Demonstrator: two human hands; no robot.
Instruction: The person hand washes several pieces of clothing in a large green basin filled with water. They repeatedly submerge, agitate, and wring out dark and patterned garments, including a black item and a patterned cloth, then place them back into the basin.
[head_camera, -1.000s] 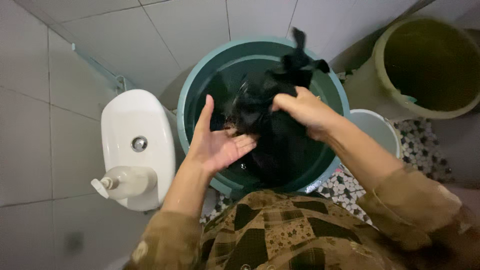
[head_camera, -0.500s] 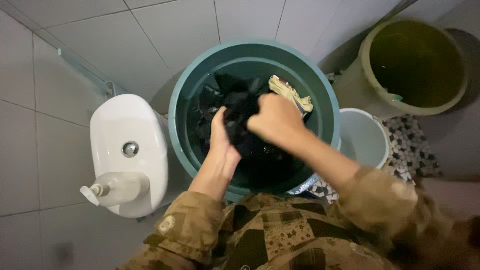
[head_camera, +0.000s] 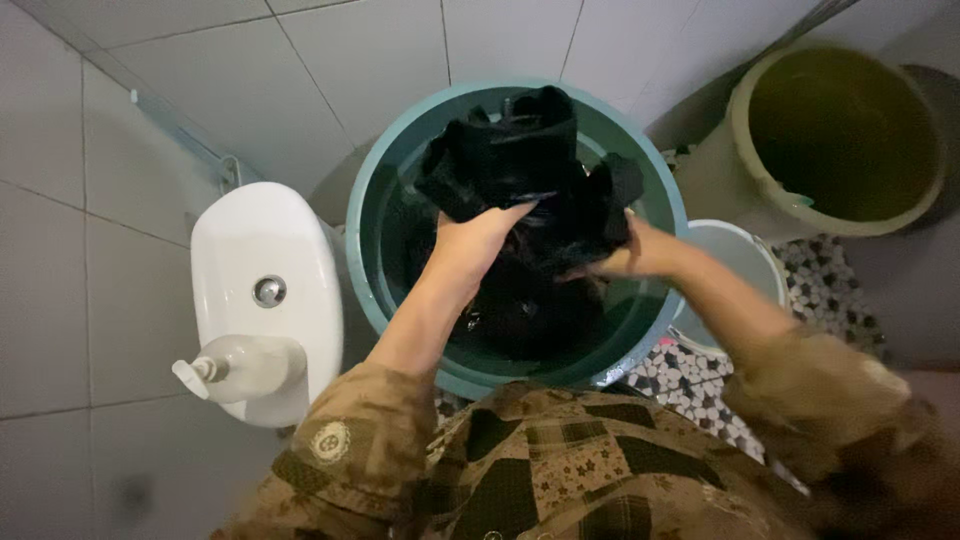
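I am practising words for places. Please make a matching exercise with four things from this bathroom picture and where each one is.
Things:
1. black wet cloth
2. round teal plastic basin
3. white pump bottle
4. olive green plastic bucket

Places:
a. top right corner
b. held by both hands
c. on the white toilet tank
d. centre, on the floor

Pairs: 1-b, 2-d, 3-c, 4-a

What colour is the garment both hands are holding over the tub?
Black garment, seen in the head view, held above the teal tub.

Mosaic floor (head_camera: 690, 375) bears teal basin (head_camera: 372, 250), buckets.
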